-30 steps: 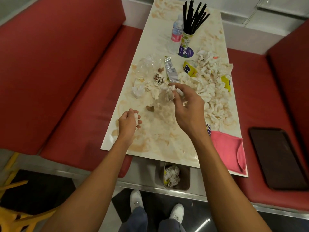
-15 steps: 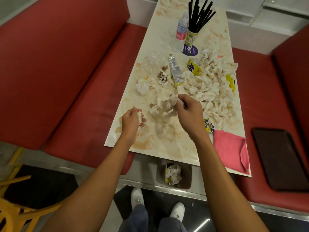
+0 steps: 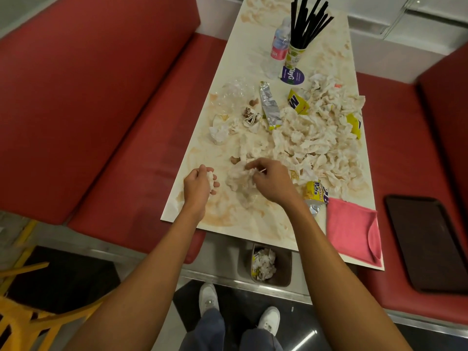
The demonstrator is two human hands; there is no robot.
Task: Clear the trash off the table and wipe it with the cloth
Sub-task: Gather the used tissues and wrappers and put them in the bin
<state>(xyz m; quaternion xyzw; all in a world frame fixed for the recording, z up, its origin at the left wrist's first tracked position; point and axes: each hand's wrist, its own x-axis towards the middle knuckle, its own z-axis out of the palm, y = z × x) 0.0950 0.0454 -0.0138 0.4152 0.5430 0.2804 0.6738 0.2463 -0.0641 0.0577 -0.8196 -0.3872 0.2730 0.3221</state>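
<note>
The long white bench [image 3: 229, 216], smeared with brown stains, runs from 6 o'clock towards 12 o'clock of the view. The left hand [image 3: 198, 187] is over its near left part, at about 7 o'clock of the bench, fingers curled tight round a small white tissue wad [image 3: 211, 181]. The right hand [image 3: 272, 182] is just beside it towards 3 o'clock, fingers narrowed to a pinch on a stained crumpled napkin clump [image 3: 236, 177] that lies on the bench between the two hands.

A large heap of crumpled stained napkins [image 3: 316, 138] covers the bench's centre and 3 o'clock side; three yellow snack packets [image 3: 298, 101] lie in and around its edges; a crumpled silver foil wrapper [image 3: 269, 107] lies at the heap's 10 o'clock.

The folded pink cloth [image 3: 352, 229] lies flat on the bench's 5 o'clock corner, apart from both hands.

At the bench's 12 o'clock end stand a clear plastic bottle with a pink label [image 3: 279, 46] and, touching it or nearly so, a paper cup [image 3: 295, 53] of black straws [image 3: 307, 24]; a round purple lid [image 3: 292, 76] lies just before the cup.

A grey bin [image 3: 285, 269] stands on the floor under the bench's near edge at 6 o'clock, with white paper waste inside; red padded seats [image 3: 101, 97] flank the bench; a dark tray [image 3: 428, 244] rests on the seat at 4 o'clock.
</note>
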